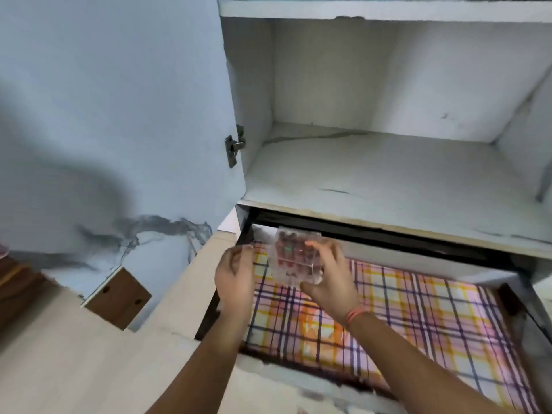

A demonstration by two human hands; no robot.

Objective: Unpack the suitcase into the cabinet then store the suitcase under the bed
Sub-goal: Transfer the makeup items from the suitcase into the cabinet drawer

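Note:
A clear plastic box (291, 255) with small dark red items inside hangs over the back left corner of an open drawer (493, 276). My right hand (327, 276) grips the box from the right and below. My left hand (236, 274) is at the box's left side, fingers curled toward it; I cannot tell if it touches. A folded plaid cloth (418, 318) in pink, yellow and purple covers the drawer bottom. Above the drawer is a bare white cabinet shelf (373, 171). The suitcase is out of view.
The cabinet's marbled left door (113, 115) stands open at the left, hinge (234, 146) visible. A higher shelf edge (373, 10) runs along the top. A pale wooden surface (74, 354) lies at the lower left, beside a brown board piece (119, 297).

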